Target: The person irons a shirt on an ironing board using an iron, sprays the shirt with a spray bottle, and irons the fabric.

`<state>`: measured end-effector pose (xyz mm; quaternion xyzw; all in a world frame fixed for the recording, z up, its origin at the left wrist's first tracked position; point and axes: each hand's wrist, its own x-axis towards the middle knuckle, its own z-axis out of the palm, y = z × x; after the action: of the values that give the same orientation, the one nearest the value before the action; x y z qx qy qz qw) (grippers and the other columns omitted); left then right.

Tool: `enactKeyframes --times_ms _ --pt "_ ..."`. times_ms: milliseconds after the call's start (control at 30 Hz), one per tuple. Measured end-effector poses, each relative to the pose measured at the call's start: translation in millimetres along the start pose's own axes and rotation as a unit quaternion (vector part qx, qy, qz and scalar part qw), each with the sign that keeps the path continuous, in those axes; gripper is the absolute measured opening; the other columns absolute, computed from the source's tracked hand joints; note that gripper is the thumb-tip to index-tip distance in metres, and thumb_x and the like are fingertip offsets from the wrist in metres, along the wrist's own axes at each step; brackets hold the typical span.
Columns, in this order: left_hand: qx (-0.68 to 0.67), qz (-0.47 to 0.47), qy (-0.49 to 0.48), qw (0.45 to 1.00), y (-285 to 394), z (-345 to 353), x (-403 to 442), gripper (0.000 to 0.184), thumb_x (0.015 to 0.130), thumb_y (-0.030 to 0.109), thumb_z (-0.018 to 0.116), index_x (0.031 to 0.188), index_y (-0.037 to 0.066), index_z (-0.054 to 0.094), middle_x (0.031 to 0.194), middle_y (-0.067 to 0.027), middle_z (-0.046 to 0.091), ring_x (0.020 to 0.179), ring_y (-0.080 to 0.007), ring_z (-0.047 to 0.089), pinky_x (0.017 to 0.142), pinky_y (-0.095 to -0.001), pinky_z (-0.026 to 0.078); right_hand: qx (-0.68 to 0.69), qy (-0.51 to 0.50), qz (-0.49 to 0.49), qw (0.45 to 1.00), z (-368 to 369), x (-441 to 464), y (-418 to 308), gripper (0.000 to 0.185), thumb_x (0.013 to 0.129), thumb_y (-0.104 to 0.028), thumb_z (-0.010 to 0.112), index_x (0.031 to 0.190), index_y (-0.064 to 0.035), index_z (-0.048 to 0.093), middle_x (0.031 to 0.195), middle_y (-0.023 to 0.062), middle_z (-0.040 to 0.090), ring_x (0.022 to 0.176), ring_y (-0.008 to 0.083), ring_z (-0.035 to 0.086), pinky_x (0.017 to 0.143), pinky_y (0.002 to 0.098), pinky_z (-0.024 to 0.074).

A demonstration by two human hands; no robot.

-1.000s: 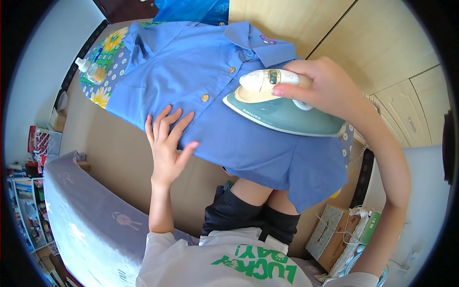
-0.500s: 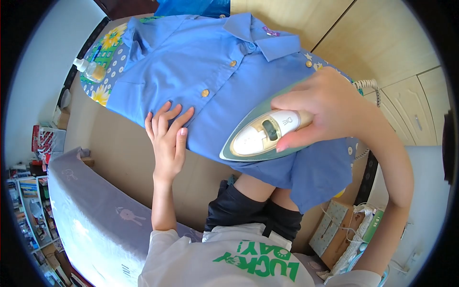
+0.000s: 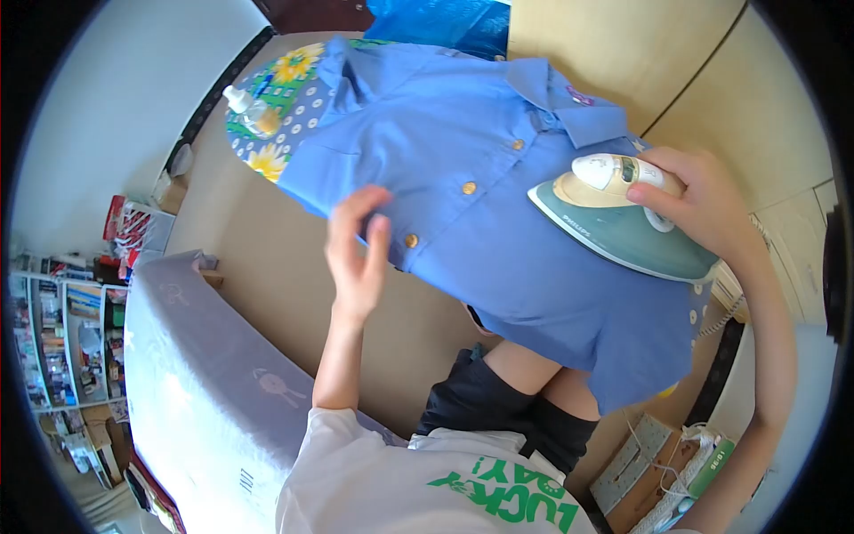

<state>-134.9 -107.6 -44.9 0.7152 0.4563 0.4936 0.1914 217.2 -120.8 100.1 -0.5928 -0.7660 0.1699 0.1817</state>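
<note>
A blue shirt (image 3: 427, 133) with gold buttons lies spread over a flowered ironing board (image 3: 298, 67). My right hand (image 3: 698, 196) is wrapped round the handle of a green and white iron (image 3: 623, 227), whose tip points left on the shirt's right part. Near the shirt's front edge, my left hand (image 3: 358, 254) is raised with its fingers apart and curled a little, holding nothing. A clear spray bottle (image 3: 256, 114) with a white top lies on the board's left end. The iron's soleplate is hidden.
Pale wooden cabinets (image 3: 614, 53) stand behind the board, beside a blue plastic bag (image 3: 436, 22). A sofa with a light purple cover (image 3: 213, 356) is at the lower left, near filled shelves (image 3: 76, 338). The iron's coiled cord (image 3: 734, 311) hangs at the right.
The view has shifted, moving the scene rightward. My left hand has come up off the shirt. The iron has turned from pointing toward the front edge to pointing left, near the shirt's middle.
</note>
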Motion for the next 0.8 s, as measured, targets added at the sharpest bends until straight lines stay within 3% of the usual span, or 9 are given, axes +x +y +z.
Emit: enactKeyframes --times_ms 133,233,300,433,533,600,667,733,800 --pt "-0.076 0.0 0.312 0.947 -69.5 -32.8 61.1 0.038 0.089 0.008 0.058 0.124 -0.003 0.047 0.12 -0.0136 0.052 0.111 -0.0234 0.051 0.094 -0.0344 0.041 -0.06 -0.049 0.048 0.996 -6.0 -0.9 -9.4 0.039 0.081 -0.036 0.066 0.101 -0.002 0.065 0.085 0.0145 0.065 0.075 0.0276 0.061 0.071 0.0348 0.0471" --pt "0.002 -0.035 0.348 0.937 -130.9 -68.1 112.5 0.059 0.085 0.019 0.067 0.131 -0.004 0.039 0.128 -0.0182 0.046 0.119 -0.028 0.045 0.097 -0.0376 0.039 -0.111 0.013 -0.007 0.994 -0.5 -11.6 -8.1 0.044 0.081 -0.031 0.067 0.114 -0.0033 0.06 0.102 0.015 0.061 0.09 0.0289 0.059 0.079 0.0358 0.0457" --pt "0.2 -0.092 0.263 0.939 -140.2 -78.3 134.5 0.076 0.078 0.027 0.074 0.133 -0.006 0.034 0.133 -0.0234 0.041 0.126 -0.0323 0.038 0.101 -0.0401 0.036 -0.15 0.081 -0.068 0.983 0.2 -19.7 -11.9 0.047 0.08 -0.029 0.067 0.119 -0.0042 0.057 0.111 0.0148 0.058 0.098 0.0297 0.056 0.083 0.0364 0.0446" --pt "0.218 -0.022 0.256 0.942 -166.1 -81.1 158.2 0.077 0.074 0.031 0.077 0.131 -0.005 0.04 0.127 -0.0227 0.05 0.118 -0.0344 0.047 0.098 -0.0407 0.039 -0.238 0.172 -0.167 0.941 -6.7 -41.8 -35.6 0.053 0.077 -0.025 0.069 0.123 -0.0056 0.055 0.118 0.0135 0.053 0.104 0.0329 0.052 0.087 0.0394 0.0426" --pt "0.225 0.018 0.238 0.945 -148.7 -84.5 152.8 0.055 0.075 0.028 0.078 0.115 -0.001 0.055 0.096 -0.0105 0.065 0.087 -0.0245 0.063 0.081 -0.0358 0.048 -0.244 0.168 -0.204 0.933 -3.0 -71.4 -45.7 0.055 0.076 -0.026 0.07 0.124 -0.0036 0.054 0.118 0.0149 0.054 0.103 0.0336 0.053 0.087 0.0406 0.0428" --pt "0.148 0.036 0.218 0.964 -92.0 -78.3 128.6 0.047 0.075 0.02 0.079 0.109 -0.002 0.055 0.096 -0.0081 0.063 0.089 -0.0174 0.061 0.08 -0.0327 0.048 -0.237 0.154 -0.203 0.937 1.6 -93.4 -52.0 0.056 0.077 -0.027 0.07 0.124 -0.0019 0.054 0.119 0.0158 0.054 0.104 0.0335 0.053 0.086 0.0409 0.0428" --pt "0.005 0.082 0.201 0.976 -23.8 -50.6 78.0 0.054 0.074 0.005 0.077 0.117 -0.003 0.047 0.104 -0.0098 0.06 0.094 -0.0198 0.06 0.085 -0.0315 0.048 -0.031 0.029 -0.123 0.991 10.8 -113.3 -65.5 0.062 0.077 -0.029 0.072 0.126 0.0011 0.051 0.123 0.018 0.054 0.104 0.0341 0.054 0.087 0.0412 0.0433" --pt "-0.164 0.04 0.085 0.982 39.9 -15.3 2.8 0.064 0.073 0.008 0.079 0.124 0.001 0.041 0.11 -0.0141 0.06 0.092 -0.0218 0.063 0.085 -0.0358 0.05 0.063 -0.009 -0.09 0.994 36.9 -123.9 -74.0 0.066 0.076 -0.031 0.073 0.128 0.0015 0.048 0.126 0.0187 0.052 0.105 0.0348 0.055 0.088 0.0415 0.0437" --pt "-0.048 0.179 -0.081 0.979 81.7 4.9 -43.6 0.06 0.066 0.017 0.084 0.114 0.004 0.051 0.107 -0.0162 0.064 0.087 -0.028 0.065 0.071 -0.0368 0.051 0.174 -0.042 -0.075 0.981 75.6 -128.7 -85.1 0.073 0.076 -0.028 0.074 0.134 0.0017 0.04 0.129 0.0216 0.049 0.106 0.0367 0.056 0.089 0.0427 0.0445"
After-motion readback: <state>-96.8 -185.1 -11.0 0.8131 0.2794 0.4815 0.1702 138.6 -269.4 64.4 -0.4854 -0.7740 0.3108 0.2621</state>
